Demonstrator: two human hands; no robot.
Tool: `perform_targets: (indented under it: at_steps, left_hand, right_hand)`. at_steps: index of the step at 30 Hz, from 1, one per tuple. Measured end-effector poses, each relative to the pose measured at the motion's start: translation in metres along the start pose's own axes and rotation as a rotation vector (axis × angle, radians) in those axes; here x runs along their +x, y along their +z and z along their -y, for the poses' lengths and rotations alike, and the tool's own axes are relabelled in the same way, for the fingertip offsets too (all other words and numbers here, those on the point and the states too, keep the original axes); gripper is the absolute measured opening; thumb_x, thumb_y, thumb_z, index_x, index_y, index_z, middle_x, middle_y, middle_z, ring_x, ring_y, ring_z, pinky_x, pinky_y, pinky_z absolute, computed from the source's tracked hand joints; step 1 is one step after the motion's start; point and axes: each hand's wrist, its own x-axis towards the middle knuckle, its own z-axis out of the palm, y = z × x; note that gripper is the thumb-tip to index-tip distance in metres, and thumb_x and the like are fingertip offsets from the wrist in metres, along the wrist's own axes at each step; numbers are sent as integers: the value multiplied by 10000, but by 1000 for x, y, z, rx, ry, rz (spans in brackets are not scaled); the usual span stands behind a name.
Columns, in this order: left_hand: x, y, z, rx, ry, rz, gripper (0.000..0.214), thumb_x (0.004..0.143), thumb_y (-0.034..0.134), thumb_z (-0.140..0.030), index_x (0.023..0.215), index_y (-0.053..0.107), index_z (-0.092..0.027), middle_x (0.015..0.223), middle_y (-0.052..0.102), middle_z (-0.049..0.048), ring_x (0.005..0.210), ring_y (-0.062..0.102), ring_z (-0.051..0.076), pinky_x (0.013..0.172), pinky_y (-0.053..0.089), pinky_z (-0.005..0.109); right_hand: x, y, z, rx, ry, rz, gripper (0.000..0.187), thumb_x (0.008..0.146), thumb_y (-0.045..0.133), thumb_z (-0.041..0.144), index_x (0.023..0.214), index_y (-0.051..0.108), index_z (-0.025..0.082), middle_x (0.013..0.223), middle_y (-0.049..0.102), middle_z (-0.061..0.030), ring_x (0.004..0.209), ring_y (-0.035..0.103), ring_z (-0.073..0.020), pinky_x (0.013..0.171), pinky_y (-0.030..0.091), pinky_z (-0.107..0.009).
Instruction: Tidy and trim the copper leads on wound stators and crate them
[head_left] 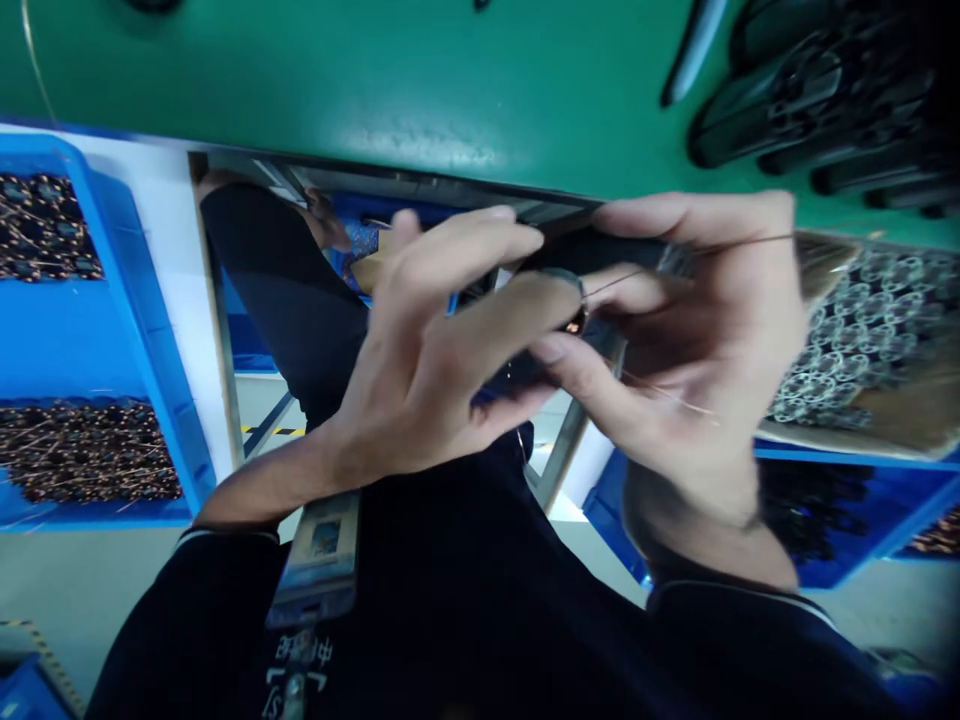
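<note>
Both hands work close together just below the front edge of the green bench (300, 90). The left hand (427, 340) and right hand (675, 340) each hold a firm, closed grip on a small dark wire-leaded component (525, 370), which sits between the fingers and thumbs. Fine wire leads (660, 385) run out from it toward the right hand, and a copper glint shows at its end. The right hand's knuckles reach over the bench edge, leaving little room above the grip. To the right of the grip, almost touching the right hand, lies a cardboard-backed mass of pale wire rings (870, 330). Black plastic parts (810, 110) sit on the bench beyond it, well clear of the fingers. Well left of the grip, a blue tray (127, 300) holds wired components (82, 450). A co-worker's dark sleeve (277, 290) shows past the bench edge.
</note>
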Motion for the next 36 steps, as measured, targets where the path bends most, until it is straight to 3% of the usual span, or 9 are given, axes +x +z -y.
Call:
perform_targets:
  at_steps: [2, 3, 6, 9, 16, 22, 31, 34, 36]
  left_hand:
    - [15, 12, -4, -71, 156, 109, 489, 937, 905, -217, 1300, 584, -284, 1404, 639, 76, 1396, 701, 282, 1173, 645, 484]
    - [22, 16, -6, -153, 98, 200, 457, 993, 834, -204, 1331, 538, -280, 1348, 640, 71, 1234, 753, 233, 1050, 671, 416]
    - [37, 20, -11, -486, -406, 658, 172, 1134, 668, -288, 1225, 531, -238, 969, 627, -4, 668, 606, 96, 617, 514, 250]
    - [44, 17, -17, -699, -698, 971, 207, 1131, 713, -357, 1074, 613, -185, 739, 457, -64, 578, 401, 69, 523, 315, 221]
    - [26, 19, -28, -957, -831, 851, 396, 1207, 569, -581, 1091, 637, -208, 678, 259, -109, 483, 140, 50, 438, 153, 186]
    - [18, 20, -32, -1028, -964, 756, 365, 1176, 658, -576, 1057, 623, -233, 640, 184, -128, 423, 72, 36, 389, 137, 137]
    - [14, 21, -29, -1243, -1123, 745, 320, 1140, 753, -494, 1036, 657, -207, 639, 220, -138, 410, 47, 33, 337, 101, 133]
    - [10, 23, -26, -1271, -1125, 774, 360, 1073, 846, -511, 1014, 660, -208, 639, 220, -139, 417, 57, 29, 347, 95, 144]
    - [8, 24, -25, -1286, -1096, 798, 379, 1051, 873, -505, 982, 650, -207, 640, 240, -138, 415, 82, 23, 354, 113, 143]
  right_hand:
    - [5, -14, 4, -158, -58, 52, 717, 863, 1037, 326, 1497, 746, 494, 1332, 767, 15, 954, 786, -210, 807, 670, -383]
    - [7, -23, 7, -253, -92, 85, 686, 882, 1024, 375, 1497, 738, 481, 1269, 774, 8, 922, 778, -219, 769, 650, -405]
    - [14, -51, 13, -532, -182, 228, 513, 964, 937, 502, 1431, 737, 425, 1079, 767, 2, 853, 779, -241, 685, 601, -447]
    - [21, -71, 15, -580, -172, 367, 413, 991, 898, 485, 1356, 721, 408, 1092, 756, -11, 917, 813, -261, 653, 626, -453]
    - [34, -65, 11, -63, 45, 365, 298, 874, 1008, 392, 1105, 823, 358, 859, 775, -26, 701, 735, -209, 605, 659, -405]
    - [37, -57, 4, 56, 95, 356, 237, 953, 958, 346, 1132, 808, 304, 900, 826, 0, 696, 775, -175, 593, 665, -346]
    - [44, -60, -4, 28, 68, 347, 300, 843, 1027, 337, 1090, 861, 301, 1013, 799, -27, 734, 771, -150, 654, 723, -263]
    - [45, -64, -7, 115, 115, 380, 433, 709, 1110, 309, 1073, 877, 295, 966, 821, -30, 692, 792, -198, 601, 739, -322]
    - [47, -68, -9, 184, 206, 300, 555, 507, 1178, 255, 959, 858, 295, 896, 822, -26, 686, 809, -267, 579, 759, -418]
